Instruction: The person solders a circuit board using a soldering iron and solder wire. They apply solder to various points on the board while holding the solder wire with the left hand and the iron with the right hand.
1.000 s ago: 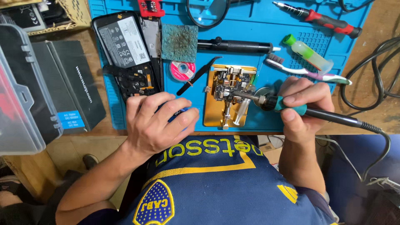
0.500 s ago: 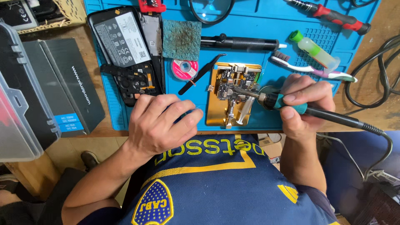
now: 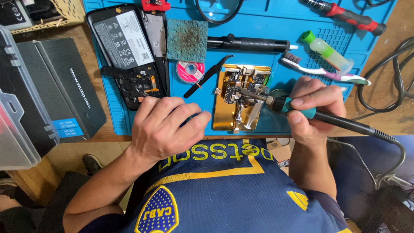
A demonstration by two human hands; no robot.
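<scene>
Right hand [image 3: 312,110] wrapped around one soldering iron [image 3: 302,113], thumb and fingers closed on its teal grip, tip laid on one small circuit board [image 3: 241,86] clamped in one gold holder [image 3: 224,114] at the near edge of a blue work mat [image 3: 267,26]. Black cord of the iron trailing off to the right, past the table's edge.

Left hand [image 3: 166,127] resting palm down on the mat just left of the holder, fingers loosely curled toward it, knuckles up; whether anything lies under the palm cannot be told.

Counted on the mat: one opened phone [image 3: 125,51] with its battery face up, at upper left; one worn cleaning sponge [image 3: 186,39] beside it; one pink spool of solder wick [image 3: 189,70] below the sponge; one pair of black tweezers [image 3: 207,77] lying slantwise between spool and holder; one black desoldering pump [image 3: 248,44] lying crosswise above the holder; one toothbrush [image 3: 323,71] and one small bottle with a green cap [image 3: 327,51], both above the right hand; one red-and-black screwdriver [image 3: 345,15] at the far right corner; one magnifier ring [image 3: 220,11], partly cut off by the top edge.

Off the mat, on the wooden table to the left: one dark box [image 3: 56,86] and one clear plastic case [image 3: 15,108]. Cables [image 3: 388,73] looped at far right.
</scene>
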